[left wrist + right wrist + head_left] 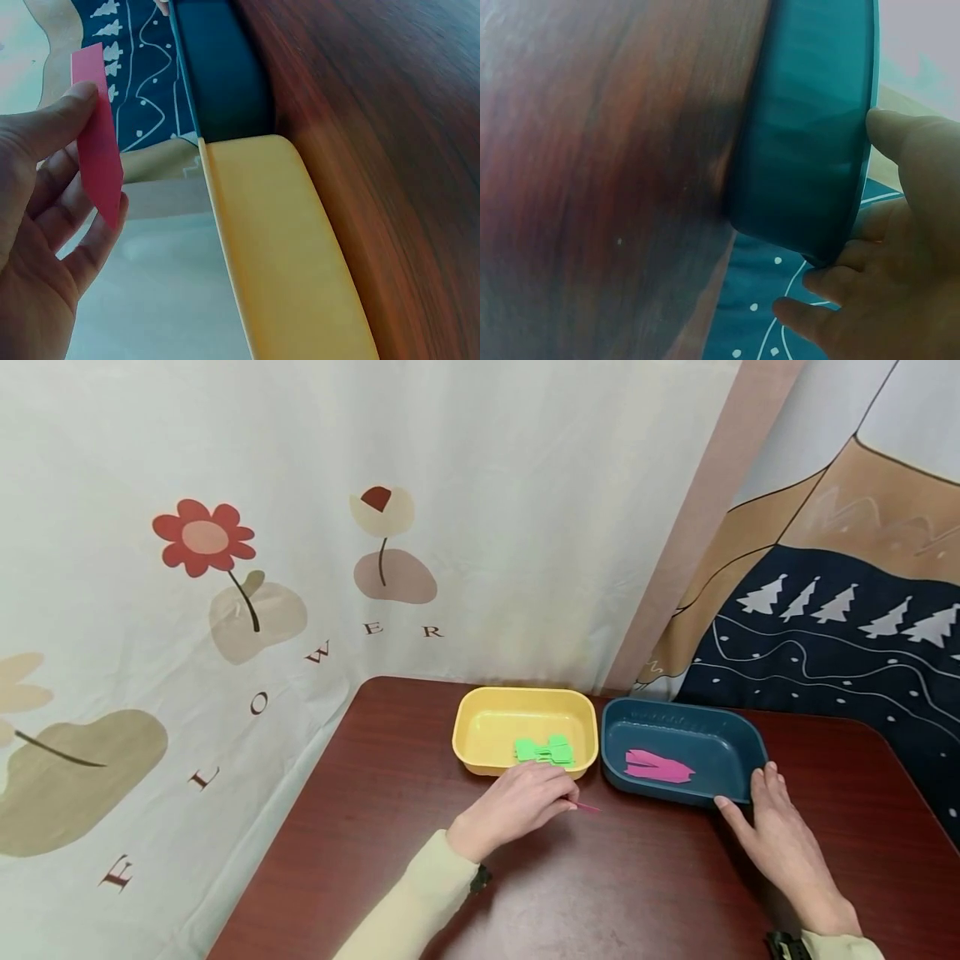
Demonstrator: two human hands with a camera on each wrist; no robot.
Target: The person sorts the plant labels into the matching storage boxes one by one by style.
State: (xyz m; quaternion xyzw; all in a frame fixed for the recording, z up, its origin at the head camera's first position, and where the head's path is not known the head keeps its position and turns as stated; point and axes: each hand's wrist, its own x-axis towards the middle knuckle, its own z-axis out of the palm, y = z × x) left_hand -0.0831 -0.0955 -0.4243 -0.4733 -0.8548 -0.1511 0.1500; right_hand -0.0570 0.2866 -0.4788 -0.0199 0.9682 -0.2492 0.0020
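My left hand (521,800) is just in front of the yellow tray (480,693). It pinches a flat pink plant label (100,154), pointed at one end, between thumb and fingers. Several green labels (558,750) with wide heads lie in the yellow tray, partly behind that hand. Beside it, the blue tray (731,789) holds several pink labels (656,767) in a loose pile. My right hand (783,839) rests against the blue tray's near right corner. Its thumb (892,131) touches the near rim, and the other fingers extend along the right side.
Both trays stand side by side toward the far side of a dark reddish-brown table (360,827). Behind the table hangs a pale curtain (525,527) with flowers and letters. A dark blue cloth (825,643) with white trees hangs at the right.
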